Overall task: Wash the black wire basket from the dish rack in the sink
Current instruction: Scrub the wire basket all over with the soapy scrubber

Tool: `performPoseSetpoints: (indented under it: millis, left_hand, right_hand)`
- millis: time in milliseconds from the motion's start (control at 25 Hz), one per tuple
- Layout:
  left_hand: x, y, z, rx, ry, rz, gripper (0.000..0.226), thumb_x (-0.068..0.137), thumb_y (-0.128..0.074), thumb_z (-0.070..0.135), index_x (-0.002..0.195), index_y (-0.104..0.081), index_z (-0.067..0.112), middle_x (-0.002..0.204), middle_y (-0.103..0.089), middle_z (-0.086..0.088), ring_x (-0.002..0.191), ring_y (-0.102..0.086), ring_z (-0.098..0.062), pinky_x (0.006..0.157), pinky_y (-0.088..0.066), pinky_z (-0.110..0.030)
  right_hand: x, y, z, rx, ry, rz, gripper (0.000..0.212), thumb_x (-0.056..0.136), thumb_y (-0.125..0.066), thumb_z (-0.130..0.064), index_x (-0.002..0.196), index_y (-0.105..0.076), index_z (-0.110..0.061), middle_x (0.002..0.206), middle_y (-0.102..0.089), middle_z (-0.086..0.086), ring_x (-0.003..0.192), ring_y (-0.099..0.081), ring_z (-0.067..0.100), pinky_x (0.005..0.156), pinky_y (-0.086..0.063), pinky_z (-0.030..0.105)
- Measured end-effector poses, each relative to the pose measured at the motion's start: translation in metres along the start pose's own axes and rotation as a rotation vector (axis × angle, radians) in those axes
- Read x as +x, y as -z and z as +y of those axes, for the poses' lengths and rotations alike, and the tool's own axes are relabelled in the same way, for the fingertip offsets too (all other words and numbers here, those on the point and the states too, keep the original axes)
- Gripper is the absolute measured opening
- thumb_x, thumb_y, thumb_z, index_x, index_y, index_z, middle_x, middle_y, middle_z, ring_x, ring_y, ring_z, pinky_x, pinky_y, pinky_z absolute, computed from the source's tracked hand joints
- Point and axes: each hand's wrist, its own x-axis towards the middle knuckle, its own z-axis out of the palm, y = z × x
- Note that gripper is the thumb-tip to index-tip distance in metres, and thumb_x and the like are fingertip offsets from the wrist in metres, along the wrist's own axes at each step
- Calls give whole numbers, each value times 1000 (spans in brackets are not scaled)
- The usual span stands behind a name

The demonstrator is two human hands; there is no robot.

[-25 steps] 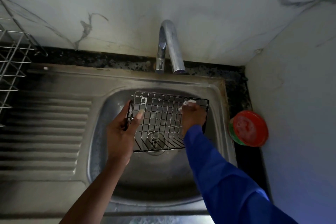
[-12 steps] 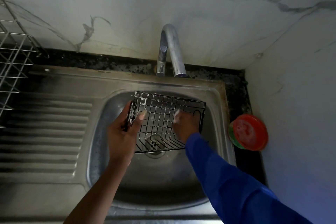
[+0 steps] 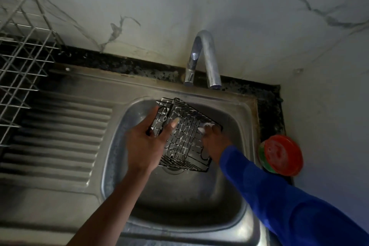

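Well, from the head view, our left hand (image 3: 145, 144) grips the black wire basket (image 3: 185, 138) by its near end, thumb laid over the mesh and fingers wrapped behind, holding it tilted above the sink (image 3: 199, 215) bowl. Our right hand (image 3: 214, 144), in a blue sleeve (image 3: 279, 195), is on the far side of the basket from the left hand, its fingertips pressing something pale and soapy (image 3: 206, 126) against the wires; we cannot tell whether it holds a pad or only suds, nor how tightly the fingers curl.

To scrub well, we judge we should keep the left grip firm, work along each wire, and turn the basket so that every face gets rubbed; wet wire may slip.

Beyond both hands the tap (image 3: 207, 62) stands against a marbled wall (image 3: 199, 6); we see no water running from it. Out past the left hand lie the ribbed draining board (image 3: 60, 136) and the dish rack (image 3: 22, 62). Just beyond the right hand, a red-lidded tub (image 3: 281, 155) sits on the dark counter edge
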Motion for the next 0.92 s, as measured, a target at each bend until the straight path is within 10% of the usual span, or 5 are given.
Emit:
performPoseSetpoints:
  millis: [240,440,680,920]
  left_hand:
    - [-2,2,9,58,-15,-14,69,81,-67,68,142,-53,39,47,-32,-2,40,-25,-8,40,-23,-20]
    - [11,8,1,4,2,-16,67,78,-72,67,137,-59,37,63,-60,-14,39,-38,-12,38,-37,-23]
    - [6,-1,11,-43,-2,-46,63,82,-76,54,139,-58,34,49,-34,2,41,-21,-7,39,-21,-19]
    - [11,7,8,-43,-5,-64,55,85,-74,50,136,-61,35,56,-65,11,37,-27,-5,40,-29,-16]
  right_hand:
    - [16,-3,3,6,51,-4,38,97,-42,-7,135,-49,-4,151,-28,19,137,-30,37,108,-34,45]
    - [6,-16,13,-77,103,27,36,95,-37,-5,126,-54,0,138,-42,23,129,-37,37,108,-34,44]
    - [17,-3,11,-93,141,58,41,94,-37,1,134,-46,3,150,-29,18,136,-34,34,105,-38,43]
    - [-13,-8,31,-180,232,76,42,92,-41,2,134,-44,4,145,-36,25,132,-39,36,109,-37,41]
